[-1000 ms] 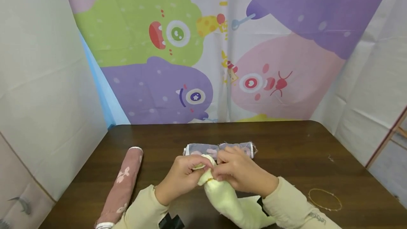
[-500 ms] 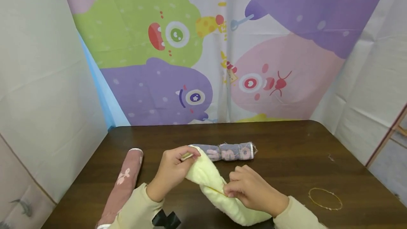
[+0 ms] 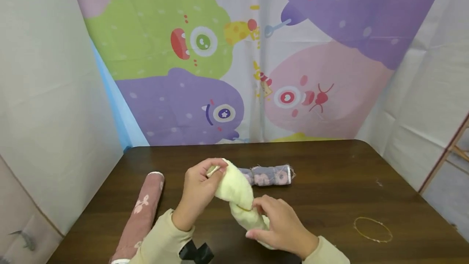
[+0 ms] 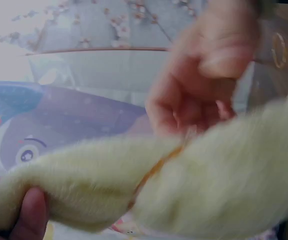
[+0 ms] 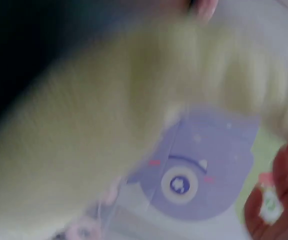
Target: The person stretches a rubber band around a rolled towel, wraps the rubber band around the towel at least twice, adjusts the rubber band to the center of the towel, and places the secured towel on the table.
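Note:
A pale yellow rolled towel (image 3: 236, 184) hangs bent over the table, with a thin yellow rubber band (image 3: 243, 208) around its middle. My left hand (image 3: 199, 188) pinches its upper end between thumb and fingers. Beside the lower part, my right hand (image 3: 283, 225) has its thumb and fingers spread apart, fingertips close to the band. In the left wrist view the rubber band (image 4: 154, 172) runs slantwise across the towel (image 4: 224, 175), and the right hand (image 4: 204, 75) appears blurred just above it. The towel (image 5: 84, 120) fills much of the right wrist view, also blurred.
A grey-purple patterned towel roll (image 3: 271, 175), tied at its middle, lies behind the hands. At the left lies a pink towel roll (image 3: 141, 215). A loose yellow rubber band (image 3: 373, 229) rests on the dark wooden table (image 3: 329, 166) at the right. A cartoon curtain (image 3: 205, 105) hangs behind.
The left hand has moved up and left with the towel's end, drawing it out above the band. The right hand pinched at the band; its fingers have since spread beside the towel.

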Tool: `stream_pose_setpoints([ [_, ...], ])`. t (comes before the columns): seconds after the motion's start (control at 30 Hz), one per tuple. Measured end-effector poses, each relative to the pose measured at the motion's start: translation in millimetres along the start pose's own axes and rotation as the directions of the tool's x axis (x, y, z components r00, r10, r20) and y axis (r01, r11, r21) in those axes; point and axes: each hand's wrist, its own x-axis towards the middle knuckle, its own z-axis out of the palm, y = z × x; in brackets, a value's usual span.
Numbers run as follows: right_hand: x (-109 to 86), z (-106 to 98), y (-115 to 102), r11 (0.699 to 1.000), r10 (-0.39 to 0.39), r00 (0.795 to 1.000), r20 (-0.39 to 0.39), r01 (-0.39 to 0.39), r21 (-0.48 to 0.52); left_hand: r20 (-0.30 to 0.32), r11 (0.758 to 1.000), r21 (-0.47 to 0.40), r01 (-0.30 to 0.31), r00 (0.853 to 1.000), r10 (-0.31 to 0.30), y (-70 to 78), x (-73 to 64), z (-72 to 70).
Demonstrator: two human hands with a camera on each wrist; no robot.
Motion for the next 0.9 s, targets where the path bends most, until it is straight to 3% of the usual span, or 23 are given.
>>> stream_pose_setpoints([
  [0.07,-0.2,8,-7,0.989,0.094,0.994,-0.050,-0.099,-0.106,-0.061,0.992,-0.107,0.067,0.995,-0.074,2.8,-0.7,3.4],
  [0.13,-0.3,17,-12,0.960,0.151,0.982,-0.113,-0.173,-0.221,-0.075,0.965,-0.226,0.131,0.986,-0.151,4.1,-1.9,5.8],
  [0.23,-1.8,25,-17,0.914,0.194,0.965,-0.174,-0.242,-0.325,-0.028,0.902,-0.369,0.225,0.967,-0.253,5.3,-3.9,7.2],
  [0.3,-3.2,26,-17,0.901,0.231,0.958,-0.170,-0.276,-0.335,0.016,0.869,-0.411,0.275,0.955,-0.295,5.0,-4.9,6.4],
  [0.37,-3.8,24,-15,0.903,0.283,0.947,-0.152,-0.317,-0.289,0.057,0.852,-0.426,0.304,0.949,-0.310,3.6,-5.0,4.2],
  [0.43,-2.2,19,-12,0.901,0.382,0.918,-0.107,-0.396,-0.175,0.106,0.848,-0.417,0.326,0.945,-0.311,1.7,-4.3,0.9],
  [0.5,0.4,13,-8,0.866,0.499,0.865,-0.050,-0.500,-0.012,0.161,0.865,-0.378,0.331,0.943,-0.290,-0.1,-2.7,-2.9],
  [0.57,3.9,7,-3,0.789,0.606,0.795,0.003,-0.602,0.127,0.216,0.889,-0.332,0.316,0.943,-0.254,-3.2,-0.8,-6.1],
  [0.63,7.4,2,2,0.704,0.679,0.732,0.054,-0.671,0.233,0.262,0.945,-0.242,0.221,0.953,-0.155,-6.7,-0.4,-8.4],
  [0.67,8.3,0,6,0.675,0.692,0.718,0.077,-0.682,0.281,0.281,0.976,-0.178,0.128,0.957,-0.074,-8.6,-0.6,-9.2],
  [0.7,9.4,-2,8,0.656,0.694,0.714,0.099,-0.682,0.322,0.307,0.994,-0.110,0.024,0.952,0.011,-10.1,-1.3,-9.6],
  [0.73,10.3,-4,11,0.639,0.688,0.714,0.126,-0.679,0.361,0.334,0.995,-0.024,-0.101,0.937,0.104,-11.8,-2.5,-10.0],
  [0.77,10.9,-6,14,0.626,0.672,0.724,0.156,-0.668,0.402,0.352,0.969,0.067,-0.239,0.914,0.201,-12.7,-3.7,-10.1],
  [0.8,11.0,-8,18,0.621,0.640,0.746,0.186,-0.644,0.446,0.368,0.916,0.162,-0.367,0.884,0.289,-13.0,-4.8,-10.1],
  [0.87,10.5,-13,25,0.594,0.567,0.786,0.246,-0.598,0.538,0.387,0.772,0.330,-0.543,0.824,0.413,-14.0,-4.8,-9.5],
  [0.9,10.3,-14,28,0.581,0.527,0.807,0.268,-0.571,0.580,0.396,0.710,0.389,-0.587,0.802,0.447,-14.5,-4.2,-9.1],
])
